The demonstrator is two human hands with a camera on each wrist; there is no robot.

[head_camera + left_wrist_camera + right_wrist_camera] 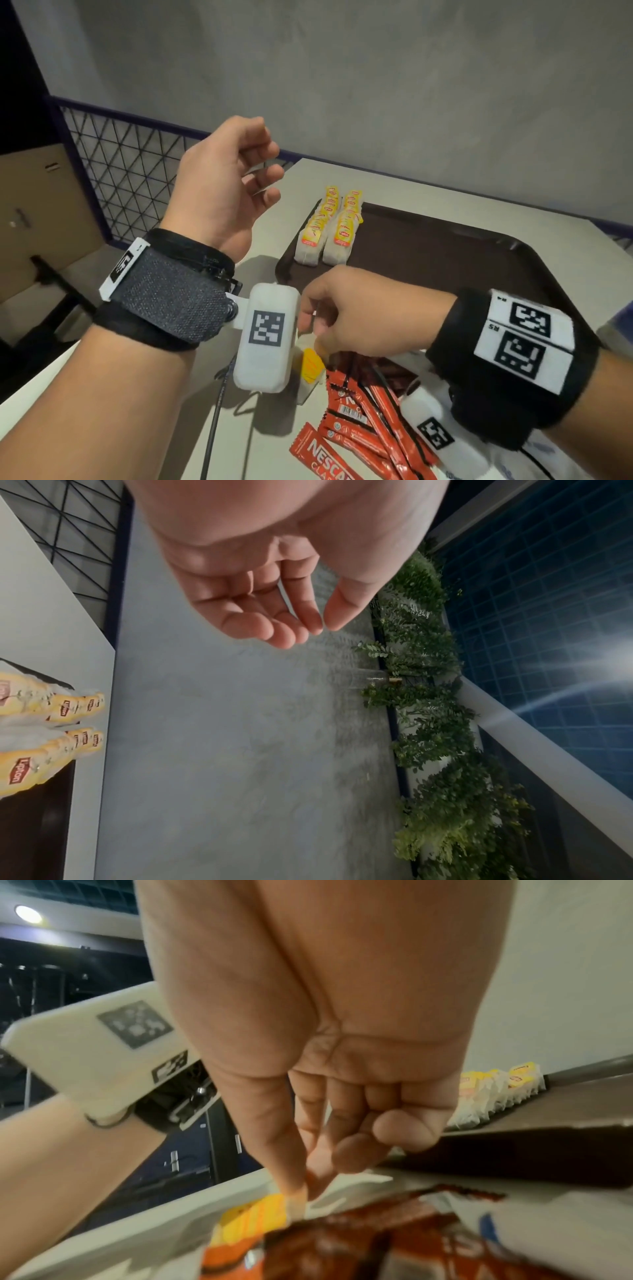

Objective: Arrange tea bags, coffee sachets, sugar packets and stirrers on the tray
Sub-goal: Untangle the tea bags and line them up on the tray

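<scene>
A dark brown tray (428, 260) lies on the pale table (274, 240), with two rows of yellow-tagged tea bags (329, 226) standing along its left edge. My right hand (313, 329) reaches down in front of the tray; thumb and forefinger pinch the top of a loose tea bag (311, 366) beside a heap of red coffee sachets (363, 414). The right wrist view shows that pinch (301, 1185) on the tea bag (253, 1215), next to the sachets (342, 1245). My left hand (260, 161) hovers raised to the tray's left, fingers loosely curled, holding nothing (318, 626).
A dark mesh fence (120, 164) runs along the table's left side, with a cardboard box (41, 212) beyond it. A black cable (215, 411) trails over the near table edge. White packaging with blue print (548, 1231) lies right of the sachets. A grey wall stands behind.
</scene>
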